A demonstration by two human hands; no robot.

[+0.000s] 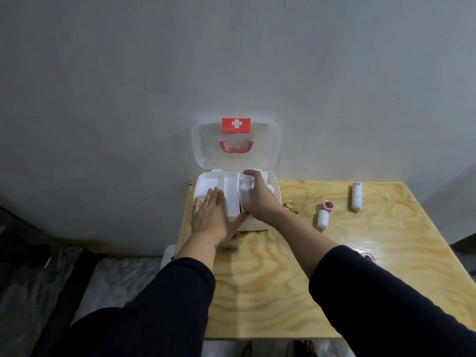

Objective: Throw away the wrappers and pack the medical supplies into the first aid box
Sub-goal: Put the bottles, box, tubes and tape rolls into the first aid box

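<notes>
The white first aid box (274, 191) stands open at the table's far left corner, its clear lid (235, 145) with a red cross label leaning on the wall. My left hand (212, 215) lies flat, fingers spread, on the box's left half. My right hand (258, 195) reaches into the middle of the box, curled around a pale clear-wrapped supply (246, 188). On the table to the right lie a short white bandage roll (322, 219), a red-and-white tape roll (328, 205) and a longer white roll (356, 197).
The plywood table (283, 279) meets a grey wall behind. A red wrapped item (369, 256) lies near my right sleeve. Left of the table is a dark floor with a white object (168, 252) at the table's edge.
</notes>
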